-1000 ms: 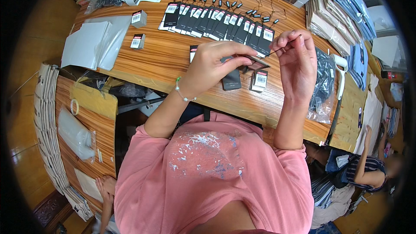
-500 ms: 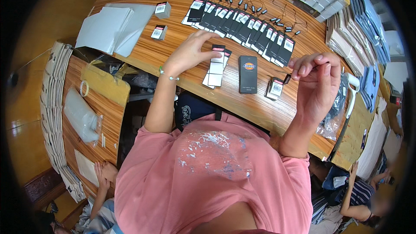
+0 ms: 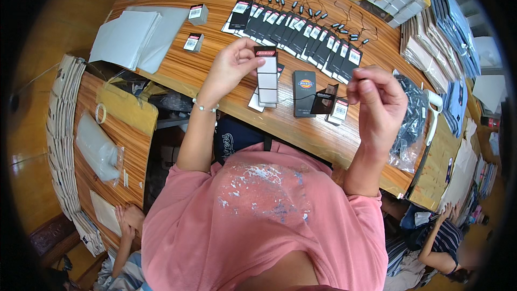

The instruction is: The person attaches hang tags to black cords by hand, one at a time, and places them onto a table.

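Note:
My left hand (image 3: 234, 73) pinches the upper part of a long hang tag (image 3: 267, 81), with a red-and-black top and white panels below. It is lifted over similar white-panelled tags (image 3: 256, 98) on the table. My right hand (image 3: 381, 105) is raised, thumb and fingers pinched on a dark bit too small to make out. Left of its fingertips a small folded black card (image 3: 325, 100) appears, with a thin black string reaching left from it. Behind that card lie a black tag stack (image 3: 304, 87) with a coloured logo and a small stack of barcode-labelled tags (image 3: 339, 111).
A fanned row of black tags with strings (image 3: 293, 29) crosses the table's far side. Two small tag stacks (image 3: 197, 14) and white sheets (image 3: 126, 37) lie left. Folded garments (image 3: 425, 48) and a bag of black strings (image 3: 407, 121) are right. Other people sit at both sides.
My left hand has closed on the white-panelled tag and lifted it. My right hand has shifted a little left, and the small black card now shows farther left, unfolded more to view.

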Demonstrator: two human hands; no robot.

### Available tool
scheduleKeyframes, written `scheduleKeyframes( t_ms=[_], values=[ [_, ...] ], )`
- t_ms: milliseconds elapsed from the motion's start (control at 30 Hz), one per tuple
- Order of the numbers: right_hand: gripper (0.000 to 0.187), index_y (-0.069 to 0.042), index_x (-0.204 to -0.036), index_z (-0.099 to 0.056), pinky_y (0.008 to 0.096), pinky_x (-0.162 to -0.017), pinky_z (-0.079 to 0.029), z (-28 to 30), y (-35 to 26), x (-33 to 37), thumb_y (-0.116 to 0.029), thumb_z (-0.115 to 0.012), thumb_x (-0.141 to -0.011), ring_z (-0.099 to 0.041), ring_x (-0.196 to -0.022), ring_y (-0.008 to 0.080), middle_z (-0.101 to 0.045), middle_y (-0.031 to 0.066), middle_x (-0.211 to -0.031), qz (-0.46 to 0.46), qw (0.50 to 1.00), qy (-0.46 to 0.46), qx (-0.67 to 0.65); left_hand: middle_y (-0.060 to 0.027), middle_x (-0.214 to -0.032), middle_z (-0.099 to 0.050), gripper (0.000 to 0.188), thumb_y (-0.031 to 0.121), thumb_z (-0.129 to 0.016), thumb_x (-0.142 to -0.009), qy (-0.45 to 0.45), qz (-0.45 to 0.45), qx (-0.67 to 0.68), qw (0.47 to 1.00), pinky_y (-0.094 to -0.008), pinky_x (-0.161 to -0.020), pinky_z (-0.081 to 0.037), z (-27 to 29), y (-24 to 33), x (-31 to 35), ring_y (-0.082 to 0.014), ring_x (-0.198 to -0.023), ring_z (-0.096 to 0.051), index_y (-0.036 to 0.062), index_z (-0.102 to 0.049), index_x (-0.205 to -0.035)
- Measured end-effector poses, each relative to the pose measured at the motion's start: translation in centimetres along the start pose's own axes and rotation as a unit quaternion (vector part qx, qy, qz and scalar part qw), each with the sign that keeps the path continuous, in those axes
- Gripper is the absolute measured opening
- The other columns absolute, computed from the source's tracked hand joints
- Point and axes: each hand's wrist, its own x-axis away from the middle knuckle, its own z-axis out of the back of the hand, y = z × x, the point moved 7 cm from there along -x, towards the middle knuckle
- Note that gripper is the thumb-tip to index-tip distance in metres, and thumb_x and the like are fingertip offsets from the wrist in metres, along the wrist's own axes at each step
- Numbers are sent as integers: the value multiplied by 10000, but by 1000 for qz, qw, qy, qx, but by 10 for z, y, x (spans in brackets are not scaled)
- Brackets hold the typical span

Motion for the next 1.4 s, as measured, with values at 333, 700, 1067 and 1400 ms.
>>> scheduleKeyframes(
  t_ms=[333, 700, 1067, 1400],
  values=[
    [113, 8, -846, -523, 176, -570, -426, -21, 7, 3, 16, -601, -765, -546, -694, 65, -556, 25, -769, -55, 996, -19, 74, -9, -718, -578, 192, 82, -622, -779, -18, 14, -95, 995, -188, -552, -441, -16, 13, -11, -56, -620, -534, -17, -549, -926],
    [63, 20, -839, -551, 183, -587, -418, -19, 20, 7, 19, -570, -779, -534, -685, 62, -565, 21, -772, -82, 993, -55, 60, -36, -805, -593, 216, 31, -644, -750, 13, -6, -43, 999, -183, -656, -450, -15, 7, -5, -75, -735, -564, -17, -554, -940],
    [91, 19, -794, -519, 214, -540, -425, -24, 0, 4, 62, -559, -724, -521, -576, 109, -549, 64, -707, 129, 946, 34, 296, -47, -837, -614, 193, -7, -633, -739, -2, -143, -97, 985, -200, -645, -477, -75, 96, 33, -85, -742, -584, -15, -585, -925],
    [125, 3, -833, -518, 177, -554, -425, -11, -4, 8, 73, -553, -736, -549, -609, 78, -562, 54, -731, 124, 947, 62, 290, -87, -824, -612, 178, -11, -636, -701, 1, -329, -250, 911, -258, -616, -476, -92, 125, 42, -185, -716, -599, 11, -619, -877]
  ],
)
